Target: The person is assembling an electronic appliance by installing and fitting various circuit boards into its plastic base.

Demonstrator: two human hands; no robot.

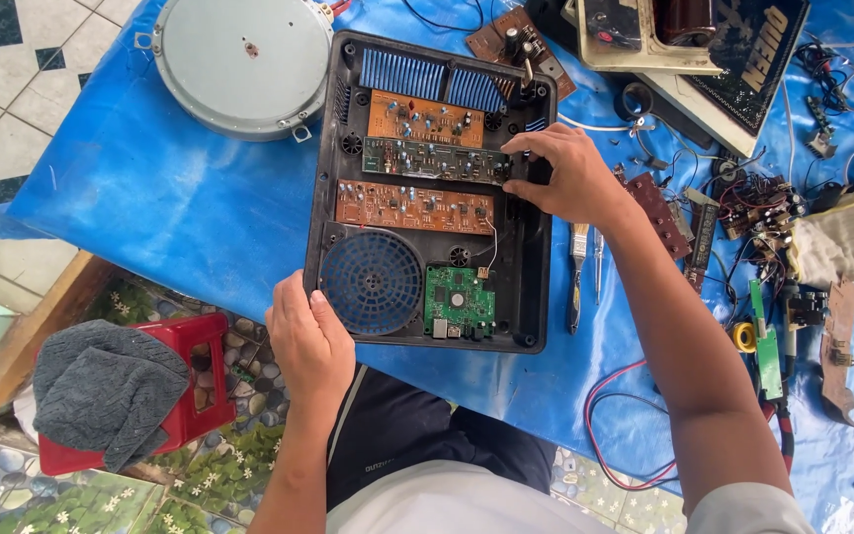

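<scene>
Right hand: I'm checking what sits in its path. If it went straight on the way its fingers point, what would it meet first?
The right hand points left across the black housing; it would likely meet the dark green circuit board first, which its fingertips already seem to touch.

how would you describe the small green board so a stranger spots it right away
On the blue sheet lies an open black case. The green board sits in its near part, right of the round fan grille. It is the case's only bright green, squarish board; the rest are long strips.
</scene>
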